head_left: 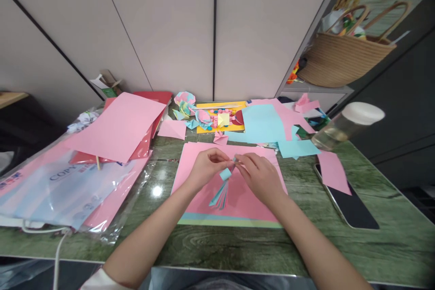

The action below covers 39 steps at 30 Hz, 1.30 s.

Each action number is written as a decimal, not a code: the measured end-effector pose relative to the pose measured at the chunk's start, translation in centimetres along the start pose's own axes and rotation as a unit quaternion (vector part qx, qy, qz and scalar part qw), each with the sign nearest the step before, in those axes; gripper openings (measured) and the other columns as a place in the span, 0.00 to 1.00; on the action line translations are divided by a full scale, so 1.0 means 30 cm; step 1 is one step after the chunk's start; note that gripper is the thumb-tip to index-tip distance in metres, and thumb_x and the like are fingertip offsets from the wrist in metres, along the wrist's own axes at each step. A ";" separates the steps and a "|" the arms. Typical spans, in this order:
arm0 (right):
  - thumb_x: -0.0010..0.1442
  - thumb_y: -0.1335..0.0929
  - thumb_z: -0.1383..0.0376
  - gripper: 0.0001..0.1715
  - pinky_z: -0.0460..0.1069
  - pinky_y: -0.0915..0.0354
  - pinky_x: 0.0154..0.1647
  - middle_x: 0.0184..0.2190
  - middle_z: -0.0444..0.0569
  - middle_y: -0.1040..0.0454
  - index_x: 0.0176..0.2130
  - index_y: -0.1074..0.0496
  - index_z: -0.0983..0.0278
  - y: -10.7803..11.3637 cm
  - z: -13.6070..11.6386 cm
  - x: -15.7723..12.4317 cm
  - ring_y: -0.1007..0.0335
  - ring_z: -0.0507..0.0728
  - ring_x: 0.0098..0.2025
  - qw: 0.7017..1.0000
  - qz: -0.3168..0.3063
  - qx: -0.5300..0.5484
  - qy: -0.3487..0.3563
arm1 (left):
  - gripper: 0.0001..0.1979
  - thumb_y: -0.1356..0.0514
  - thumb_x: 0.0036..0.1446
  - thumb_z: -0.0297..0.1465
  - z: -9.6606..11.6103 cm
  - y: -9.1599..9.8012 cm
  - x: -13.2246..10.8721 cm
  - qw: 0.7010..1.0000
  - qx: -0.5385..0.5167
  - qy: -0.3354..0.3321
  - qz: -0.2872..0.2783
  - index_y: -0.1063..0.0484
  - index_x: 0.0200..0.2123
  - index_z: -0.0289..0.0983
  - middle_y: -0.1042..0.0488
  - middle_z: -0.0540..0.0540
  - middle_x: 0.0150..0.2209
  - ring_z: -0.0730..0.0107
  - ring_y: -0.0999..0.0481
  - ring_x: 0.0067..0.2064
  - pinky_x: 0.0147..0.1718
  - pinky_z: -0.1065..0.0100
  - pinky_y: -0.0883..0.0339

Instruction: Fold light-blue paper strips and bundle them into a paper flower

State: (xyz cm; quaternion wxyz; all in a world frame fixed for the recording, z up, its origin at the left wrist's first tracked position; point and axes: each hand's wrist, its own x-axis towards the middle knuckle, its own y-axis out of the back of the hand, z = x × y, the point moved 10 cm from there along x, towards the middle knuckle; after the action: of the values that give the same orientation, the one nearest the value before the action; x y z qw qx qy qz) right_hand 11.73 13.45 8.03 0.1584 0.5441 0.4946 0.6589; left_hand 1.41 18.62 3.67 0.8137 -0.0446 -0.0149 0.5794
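Observation:
Both hands meet above a stack of pink sheets (pixel 200 190) with blue and green edges. The fingertips of my left hand (pixel 211 165) pinch the top of a folded paper piece from the left. From the right, my right hand (pixel 261 176) closes its fingertips on the same top end. A small light-blue square (pixel 225 174) shows just below the fingers. Beneath it, narrow blue and pink strips (pixel 220 197) fan out downward over the pink sheet. What exactly the fingertips press together is too small to tell.
Folded paper flowers (pixel 185 108) and a yellow tray (pixel 204 128) lie behind the stack. Blue paper (pixel 261 122), a bottle (pixel 345 124) and a phone (pixel 356 210) are at the right. Pink sheets (pixel 118 127) and a plastic paper bag (pixel 68 190) lie at the left.

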 end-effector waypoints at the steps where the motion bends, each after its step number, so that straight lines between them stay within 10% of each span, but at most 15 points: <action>1: 0.59 0.39 0.65 0.13 0.48 0.44 0.36 0.33 0.50 0.29 0.44 0.33 0.64 -0.017 0.000 0.000 0.35 0.54 0.35 1.000 -0.024 -0.005 0.003 | 0.11 0.34 0.38 0.31 0.003 0.001 0.001 1.000 0.001 -0.002 0.002 0.32 0.25 0.32 0.28 0.48 0.24 0.73 0.28 0.27 0.29 0.70 0.35; 39: 0.58 0.39 0.72 0.15 0.50 0.50 0.36 0.34 0.48 0.28 0.45 0.33 0.61 0.030 -0.059 -0.013 0.39 0.52 0.36 0.994 0.016 -0.044 0.096 | 0.10 0.41 0.48 0.34 -0.017 -0.025 -0.004 0.995 0.057 0.044 -0.072 0.28 0.29 0.33 0.27 0.45 0.27 0.70 0.28 0.31 0.34 0.68 0.36</action>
State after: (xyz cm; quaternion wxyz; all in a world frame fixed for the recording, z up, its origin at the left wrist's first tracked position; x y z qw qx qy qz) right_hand 10.62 11.89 8.71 0.1235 0.4785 0.4692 0.7319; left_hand 2.11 18.25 3.24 0.8545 -0.0226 0.0509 0.5165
